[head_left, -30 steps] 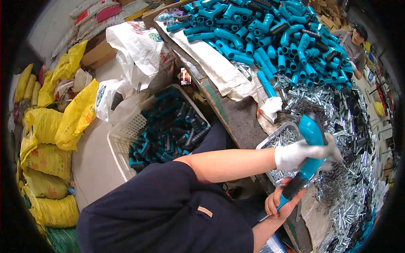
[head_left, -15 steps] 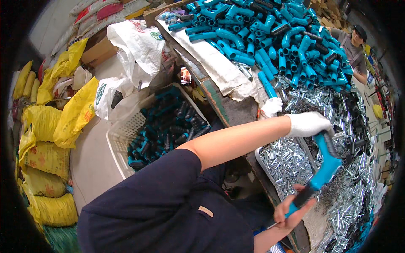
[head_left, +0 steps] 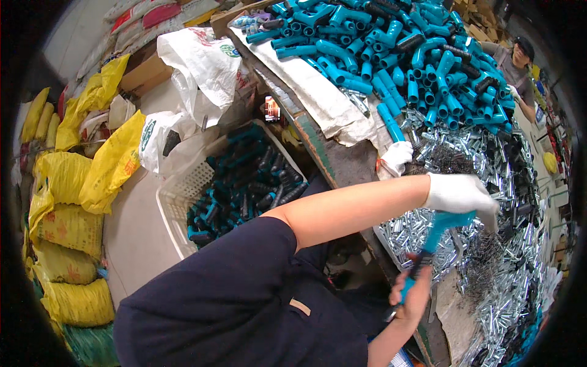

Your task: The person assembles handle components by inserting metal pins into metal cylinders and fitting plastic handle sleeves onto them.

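Currently, the teal handle (head_left: 436, 231) is slanted over the near side of the table, its upper end to the right, above a tray (head_left: 387, 248) of metal pins. The bare right hand (head_left: 417, 296) is closed around its dark lower part. The gloved left hand (head_left: 460, 192) lies against the upper end — blurred, so I cannot tell whether its fingers clasp it. The step in hand looks like two-handed handling of this one piece, worked from both ends. Judging by the pose, the next move calls for a firm lower grip and a free path for the upper end.

Little room is left around it: the left forearm crosses the tray's far edge, and loose springs (head_left: 483, 260) and metal tubes (head_left: 498, 318) crowd the right side. Just beyond lies a bunched white glove (head_left: 396, 154). Farther off, a big heap of teal shells (head_left: 422, 61) fills the table's far end, with a co-worker (head_left: 515, 70) at the far right. Leftward, below the table — a white basket (head_left: 174, 199) of black-and-teal pieces, then yellow sacks (head_left: 73, 235).
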A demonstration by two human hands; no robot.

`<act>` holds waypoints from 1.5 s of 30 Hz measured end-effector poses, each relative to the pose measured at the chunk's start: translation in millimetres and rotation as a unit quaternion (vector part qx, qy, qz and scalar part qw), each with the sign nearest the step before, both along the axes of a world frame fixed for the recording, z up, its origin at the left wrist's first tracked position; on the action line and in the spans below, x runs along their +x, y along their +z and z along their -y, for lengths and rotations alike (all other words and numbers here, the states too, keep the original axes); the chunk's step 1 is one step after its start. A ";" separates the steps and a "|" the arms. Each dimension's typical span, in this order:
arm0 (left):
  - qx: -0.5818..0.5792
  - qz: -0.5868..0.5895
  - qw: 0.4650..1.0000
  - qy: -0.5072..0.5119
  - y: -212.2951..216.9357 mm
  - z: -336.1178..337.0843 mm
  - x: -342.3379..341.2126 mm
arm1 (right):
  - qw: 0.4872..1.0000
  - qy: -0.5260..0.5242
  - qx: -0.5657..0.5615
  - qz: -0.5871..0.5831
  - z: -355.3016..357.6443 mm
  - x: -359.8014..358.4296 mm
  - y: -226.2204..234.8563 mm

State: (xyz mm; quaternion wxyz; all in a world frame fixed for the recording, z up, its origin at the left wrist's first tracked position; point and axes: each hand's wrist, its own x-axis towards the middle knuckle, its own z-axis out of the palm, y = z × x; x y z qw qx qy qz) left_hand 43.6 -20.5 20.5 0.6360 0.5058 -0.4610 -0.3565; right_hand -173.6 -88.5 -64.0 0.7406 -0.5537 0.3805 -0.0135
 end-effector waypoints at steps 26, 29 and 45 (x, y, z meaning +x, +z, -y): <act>-0.065 -0.407 0.910 -0.031 -9.5 10.0 -61.6 | 0.860 0.163 0.336 0.347 -4.7 1.2 18.6; -0.125 -0.153 0.959 0.204 9.1 9.5 -65.4 | 0.941 -0.015 -0.237 0.240 -11.9 1.6 3.9; -0.010 0.099 0.991 0.089 -3.5 19.9 -24.7 | 0.989 -0.016 0.003 0.147 -12.7 0.6 7.8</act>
